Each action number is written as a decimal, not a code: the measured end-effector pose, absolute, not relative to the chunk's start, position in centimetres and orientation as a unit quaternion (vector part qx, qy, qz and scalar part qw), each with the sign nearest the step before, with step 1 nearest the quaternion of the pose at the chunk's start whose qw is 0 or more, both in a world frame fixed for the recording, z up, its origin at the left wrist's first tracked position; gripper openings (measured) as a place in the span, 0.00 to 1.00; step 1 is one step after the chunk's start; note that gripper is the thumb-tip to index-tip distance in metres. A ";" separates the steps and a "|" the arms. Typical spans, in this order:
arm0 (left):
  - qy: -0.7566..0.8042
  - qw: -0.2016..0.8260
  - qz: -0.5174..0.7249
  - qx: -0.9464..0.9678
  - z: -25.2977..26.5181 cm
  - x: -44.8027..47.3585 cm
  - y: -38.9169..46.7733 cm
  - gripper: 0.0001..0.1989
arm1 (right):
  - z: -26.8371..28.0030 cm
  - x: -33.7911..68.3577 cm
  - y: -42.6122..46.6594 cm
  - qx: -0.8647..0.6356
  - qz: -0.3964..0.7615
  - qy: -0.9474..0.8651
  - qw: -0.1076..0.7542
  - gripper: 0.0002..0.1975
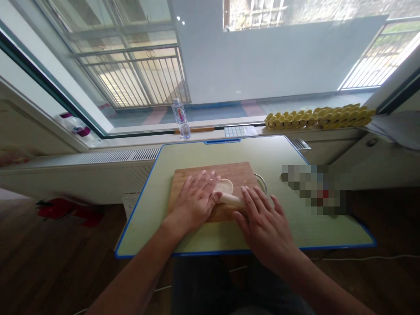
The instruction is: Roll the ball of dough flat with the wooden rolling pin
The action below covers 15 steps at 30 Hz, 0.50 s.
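1. Dough [225, 185], a pale round, lies near the middle of a wooden board [239, 172], its near edge meeting a slim rolling pin [232, 200].

2. The left hand [197, 199] spreads flat over the board beside the dough, thumb at the pin's left end. Its grip shows straight fingers, slightly apart; whether the palm bears on pin or board cannot be told.

3. The right hand [264, 218] covers the pin's right end, fingers extended and a little parted. The underside of this grip is hidden, so whether it clamps the pin cannot be told.

4. Uneven pressure is the likeliest trouble: one palm bearing harder than the other could skew the pin and leave the dough thicker on one side.

5. Sticking is another risk. No flour can be made out, and a tacky surface could wrap or tear the round on the pin.

6. The left fingers rest close to the dough; a careless push might dent its edge or pinch the thumb.

7. The board sits on a blue-edged tabletop [269, 153]. With no mat visible beneath, a hard forward shove could make it slide.
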<state>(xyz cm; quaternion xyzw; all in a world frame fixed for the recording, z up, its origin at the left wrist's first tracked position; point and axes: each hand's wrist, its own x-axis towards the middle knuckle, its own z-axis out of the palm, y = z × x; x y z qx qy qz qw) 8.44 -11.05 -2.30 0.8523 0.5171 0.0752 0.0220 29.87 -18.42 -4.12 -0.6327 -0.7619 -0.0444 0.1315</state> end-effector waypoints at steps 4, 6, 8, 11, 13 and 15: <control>0.516 0.040 0.065 0.853 -1.8 10.1 -6.8 0.31 | -3.2 30.7 -14.4 -0.661 -0.050 -0.741 0.107 0.31; 0.519 0.038 0.053 0.852 -1.6 11.0 -4.6 0.30 | -2.7 31.1 -12.5 -0.674 -0.050 -0.731 0.094 0.31; 0.518 0.038 0.036 0.854 -1.5 11.5 -3.2 0.29 | -2.3 31.4 -11.3 -0.683 -0.044 -0.724 0.080 0.32; 0.521 0.038 0.028 0.852 -1.4 11.5 -3.3 0.29 | -2.1 31.3 -11.4 -0.685 -0.040 -0.725 0.068 0.31; 0.526 0.039 0.038 0.849 -1.4 11.0 -5.1 0.30 | -2.3 31.1 -12.8 -0.678 -0.037 -0.731 0.070 0.31; 0.533 0.038 0.055 0.843 -1.6 10.3 -7.9 0.33 | -2.8 30.9 -14.6 -0.666 -0.033 -0.741 0.078 0.30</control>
